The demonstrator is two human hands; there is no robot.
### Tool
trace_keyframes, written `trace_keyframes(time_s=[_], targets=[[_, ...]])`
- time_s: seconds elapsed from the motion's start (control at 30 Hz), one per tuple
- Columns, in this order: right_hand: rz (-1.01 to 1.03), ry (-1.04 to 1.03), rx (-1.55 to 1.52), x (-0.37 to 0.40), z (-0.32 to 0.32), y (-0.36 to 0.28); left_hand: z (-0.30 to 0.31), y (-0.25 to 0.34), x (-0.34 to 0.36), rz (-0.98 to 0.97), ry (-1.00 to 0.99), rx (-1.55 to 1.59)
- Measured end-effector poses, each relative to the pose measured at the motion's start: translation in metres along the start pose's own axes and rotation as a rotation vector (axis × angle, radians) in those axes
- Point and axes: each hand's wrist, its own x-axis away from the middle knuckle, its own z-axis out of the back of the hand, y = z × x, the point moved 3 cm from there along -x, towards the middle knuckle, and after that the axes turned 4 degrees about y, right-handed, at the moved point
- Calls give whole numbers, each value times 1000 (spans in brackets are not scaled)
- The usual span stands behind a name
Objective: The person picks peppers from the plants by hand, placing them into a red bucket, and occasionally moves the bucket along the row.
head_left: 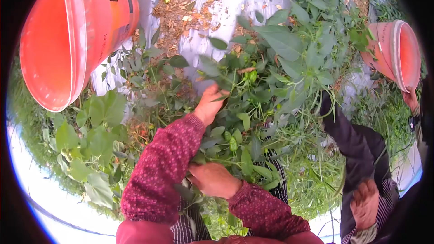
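Both of my hands are among the leafy stems of a pepper plant. My left hand [211, 104] reaches up to the stems at the centre, its fingers partly hidden by leaves. Below it, my right hand [214, 180] is at the lower stems, the back of the hand showing and the fingertips hidden under foliage. Just right of the hands hangs a green pepper [233, 144], with smaller green peppers [250, 76] higher up among the leaves. What either hand holds, if anything, cannot be made out.
A large red bucket [80, 40] lies tilted at the upper left. Another red bucket [392, 54] is at the right, touched by a co-worker's hand [410, 99]. The co-worker's other hand [364, 203] is lower right. Pale plastic sheeting [217, 7] runs between plants.
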Motion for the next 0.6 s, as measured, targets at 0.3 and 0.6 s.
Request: trace_keyframes(time_s=[0.3,0.6], targets=[[47,-123,-111,1,-8,-6,-4,10,88,-508,-360,-678],[-22,-348,-209,46,-4,-12,2,-43,123,-589,-380,-631]])
